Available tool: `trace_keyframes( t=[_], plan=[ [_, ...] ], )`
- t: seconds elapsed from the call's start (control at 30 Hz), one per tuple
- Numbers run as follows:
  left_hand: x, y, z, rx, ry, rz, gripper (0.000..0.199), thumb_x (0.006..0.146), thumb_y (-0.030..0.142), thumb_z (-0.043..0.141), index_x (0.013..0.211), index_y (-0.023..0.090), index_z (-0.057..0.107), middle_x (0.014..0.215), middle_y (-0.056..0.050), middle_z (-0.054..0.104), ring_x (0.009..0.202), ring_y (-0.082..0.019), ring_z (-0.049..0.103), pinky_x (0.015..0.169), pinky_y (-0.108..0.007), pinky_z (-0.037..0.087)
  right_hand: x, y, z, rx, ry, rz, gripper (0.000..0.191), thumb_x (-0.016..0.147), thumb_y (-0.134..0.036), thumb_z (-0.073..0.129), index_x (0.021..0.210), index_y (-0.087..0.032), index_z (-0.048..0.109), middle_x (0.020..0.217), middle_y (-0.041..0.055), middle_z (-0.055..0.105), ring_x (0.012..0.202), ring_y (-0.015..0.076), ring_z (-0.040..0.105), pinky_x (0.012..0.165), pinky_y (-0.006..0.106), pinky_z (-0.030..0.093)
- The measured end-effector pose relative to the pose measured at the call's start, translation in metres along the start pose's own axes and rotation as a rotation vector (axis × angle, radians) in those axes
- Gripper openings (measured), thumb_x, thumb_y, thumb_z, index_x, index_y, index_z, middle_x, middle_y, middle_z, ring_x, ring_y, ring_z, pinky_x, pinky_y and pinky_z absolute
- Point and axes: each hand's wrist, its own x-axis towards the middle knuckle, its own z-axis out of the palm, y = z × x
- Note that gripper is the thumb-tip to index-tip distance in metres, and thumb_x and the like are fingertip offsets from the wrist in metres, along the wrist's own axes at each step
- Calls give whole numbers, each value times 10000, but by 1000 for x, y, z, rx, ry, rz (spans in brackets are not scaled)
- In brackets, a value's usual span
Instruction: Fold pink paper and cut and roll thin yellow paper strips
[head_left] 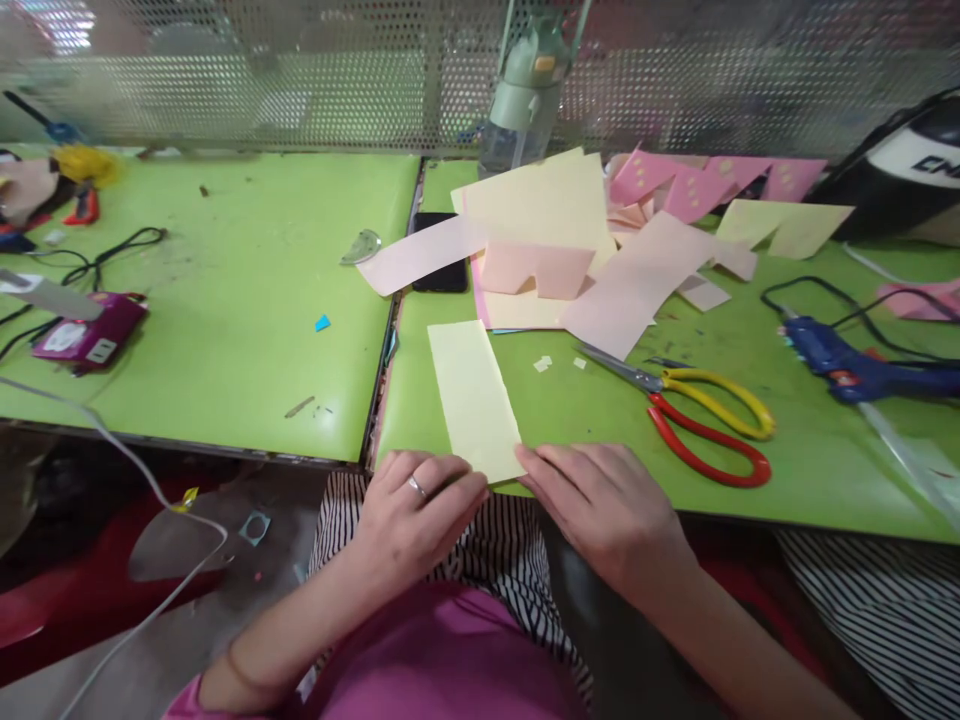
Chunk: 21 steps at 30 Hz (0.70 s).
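Note:
A pale yellow rectangle of paper lies on the green table near its front edge. My left hand, with a ring on one finger, is closed on the paper's near left corner. At the near right corner, my right hand pinches the same paper, fingers pressed together. Scissors with one yellow and one red handle rest to the right, blades slightly apart. Small paper scraps are scattered between the paper and the scissors.
Pink and cream paper pieces are heaped behind, partly over a black phone. A bottle stands by the perforated metal screen. On the right lies a blue glue gun; on the left, a purple box with cables.

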Motion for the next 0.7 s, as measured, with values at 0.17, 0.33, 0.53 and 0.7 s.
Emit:
trace_keyframes(
  t=[0.17,0.33,0.53,0.7],
  plan=[
    [3,0,1,25,-7,-44,87,909,169,601,982,210,626,912,-13,723,786,-160,601,745,-312,444,1,4,3,309,-13,148,126,930,-217,554,966,-195,672,885,58,697,793,178,609,733,340,475],
    [11,1,1,67,-46,-67,51,941,207,565,916,196,608,851,-16,700,772,-167,587,714,-312,432,3,3,3,426,-15,258,87,920,-241,569,895,-212,647,892,51,666,831,185,604,759,352,481],
    [23,4,-1,158,-103,-120,168,970,243,506,835,184,587,767,-24,652,680,-164,534,647,-311,409,5,-1,4,413,2,360,127,906,-255,560,787,-225,593,878,56,641,844,204,601,759,373,483],
    [26,6,-3,164,-134,-159,173,963,229,507,809,179,567,764,-32,629,676,-174,500,647,-321,408,7,-3,6,400,-22,408,130,885,-258,572,758,-233,561,904,57,635,878,220,600,782,400,483]
  ],
)
